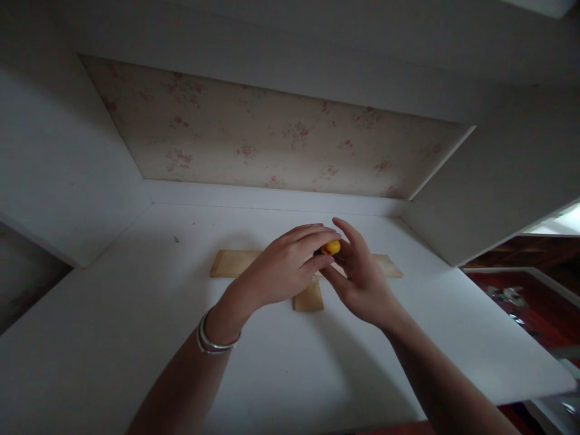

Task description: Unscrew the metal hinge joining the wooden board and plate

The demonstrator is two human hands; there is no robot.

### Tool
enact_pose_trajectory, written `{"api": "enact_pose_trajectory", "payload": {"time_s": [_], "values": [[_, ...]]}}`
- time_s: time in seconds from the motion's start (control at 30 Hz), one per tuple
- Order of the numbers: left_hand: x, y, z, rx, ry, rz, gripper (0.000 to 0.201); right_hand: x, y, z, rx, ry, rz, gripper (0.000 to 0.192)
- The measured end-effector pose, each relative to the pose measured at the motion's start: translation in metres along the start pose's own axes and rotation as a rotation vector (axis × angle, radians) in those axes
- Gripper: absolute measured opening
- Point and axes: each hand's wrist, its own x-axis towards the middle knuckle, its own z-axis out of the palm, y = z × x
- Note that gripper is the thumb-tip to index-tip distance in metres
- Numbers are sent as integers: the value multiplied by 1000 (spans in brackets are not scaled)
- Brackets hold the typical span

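Note:
My left hand (290, 260) is closed around a small object with a rounded, glossy yellow end (331, 247); the rest of that object is hidden by the fingers. Close against it on the right is my right hand (360, 275), its fingers apart and curved around the yellow end; whether they touch it I cannot tell. Beneath both hands, a long flat wooden board (235, 264) lies across the white surface. A shorter wooden piece (309, 296) extends from its middle toward me, partly covered by my left hand.
The white tabletop (154, 338) is enclosed by white side panels (507, 163) and a back ledge (272, 194). Floral wallpaper (272, 133) covers the wall behind. A small dark bit (176, 239) lies at the back left. Beyond the right edge is a reddish floor (484, 284).

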Motion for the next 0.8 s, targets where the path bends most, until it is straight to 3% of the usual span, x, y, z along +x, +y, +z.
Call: {"api": "enact_pose_trajectory", "payload": {"time_s": [0.13,0.33,0.6,0.7,0.8], "values": [[-1,-2,-2,-16,-28,21,38,-1,-5,-1,46,-52,19,76],[1,-1,-1,76,110,-59,30,3,1,1,-130,109,-64,74],[-1,-5,-7,-88,53,25,28,0,-2,1,-1,-33,-31,72],[0,-4,-4,-23,135,-9,21,0,-3,4,-102,40,-76,74],[0,-3,-1,-20,168,-32,27,1,-1,4,-154,109,-81,66]]}}
